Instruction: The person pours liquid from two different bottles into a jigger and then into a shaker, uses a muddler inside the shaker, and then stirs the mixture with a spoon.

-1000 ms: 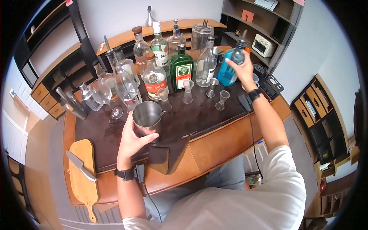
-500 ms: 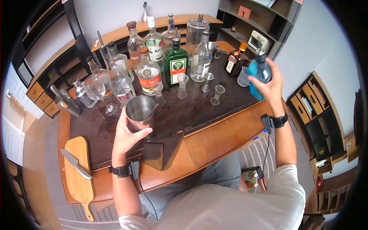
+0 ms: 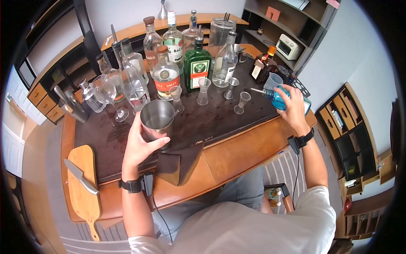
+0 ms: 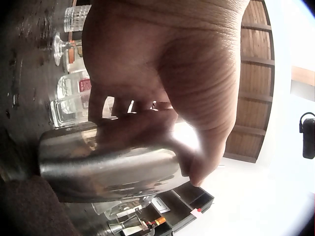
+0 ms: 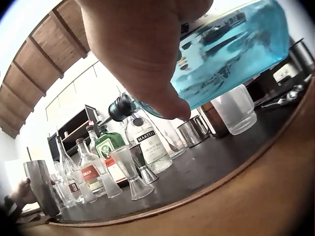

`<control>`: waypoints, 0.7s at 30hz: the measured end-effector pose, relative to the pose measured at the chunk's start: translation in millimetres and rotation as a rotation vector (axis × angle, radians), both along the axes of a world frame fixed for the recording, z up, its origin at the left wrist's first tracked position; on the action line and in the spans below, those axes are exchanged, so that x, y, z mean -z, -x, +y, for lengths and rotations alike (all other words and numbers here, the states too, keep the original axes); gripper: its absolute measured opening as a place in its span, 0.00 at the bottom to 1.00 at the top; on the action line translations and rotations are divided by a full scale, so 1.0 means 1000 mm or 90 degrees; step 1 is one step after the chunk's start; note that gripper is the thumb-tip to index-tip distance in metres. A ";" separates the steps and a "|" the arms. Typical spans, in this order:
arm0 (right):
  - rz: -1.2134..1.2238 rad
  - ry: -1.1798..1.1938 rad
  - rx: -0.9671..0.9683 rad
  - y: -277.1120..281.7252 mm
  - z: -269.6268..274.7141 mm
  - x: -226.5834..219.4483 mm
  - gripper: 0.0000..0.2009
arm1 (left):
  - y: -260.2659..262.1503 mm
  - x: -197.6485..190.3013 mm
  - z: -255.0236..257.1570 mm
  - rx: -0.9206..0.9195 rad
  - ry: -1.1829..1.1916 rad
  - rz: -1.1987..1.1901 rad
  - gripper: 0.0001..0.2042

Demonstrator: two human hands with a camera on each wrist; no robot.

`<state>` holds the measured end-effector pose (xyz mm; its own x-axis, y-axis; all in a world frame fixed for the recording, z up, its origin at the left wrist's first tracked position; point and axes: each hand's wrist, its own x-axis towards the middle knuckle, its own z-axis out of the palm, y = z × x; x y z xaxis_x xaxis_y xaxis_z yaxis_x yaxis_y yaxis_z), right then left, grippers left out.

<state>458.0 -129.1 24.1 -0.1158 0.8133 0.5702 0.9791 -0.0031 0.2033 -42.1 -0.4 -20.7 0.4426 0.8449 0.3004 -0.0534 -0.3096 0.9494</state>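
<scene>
My left hand is wrapped around a metal shaker tin, which stands upright near the front of the dark table top, thumb on the near side. The left wrist view has the tin lying across it, fingers behind. On the right, my right hand grips a blue glass bottle above the table. This bottle is tipped nearly level, its metal pourer pointing left toward the jiggers. Blue liquid shows through its side in the right wrist view. Clear jiggers and a metal jigger stand between my hands.
Several bottles, including a green one, line the back of the table. A dark bottle with an orange cap and a plastic cup stand at the right. At the left are a stemmed glass and a cutting board with a knife.
My right hand has carried the blue bottle rightward off the table and toward me, then tipped it from upright to nearly level. The left hand keeps holding the tin in place.
</scene>
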 end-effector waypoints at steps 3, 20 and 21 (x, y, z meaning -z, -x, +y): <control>-0.025 0.017 0.015 -0.003 -0.003 0.002 0.42 | 0.000 0.000 -0.001 -0.004 0.004 0.001 0.42; -0.084 0.038 0.023 -0.008 -0.002 0.005 0.44 | 0.000 -0.004 -0.003 0.008 0.019 0.000 0.41; -0.089 0.036 0.019 -0.008 -0.002 0.005 0.44 | 0.000 -0.004 -0.003 0.008 0.010 -0.002 0.41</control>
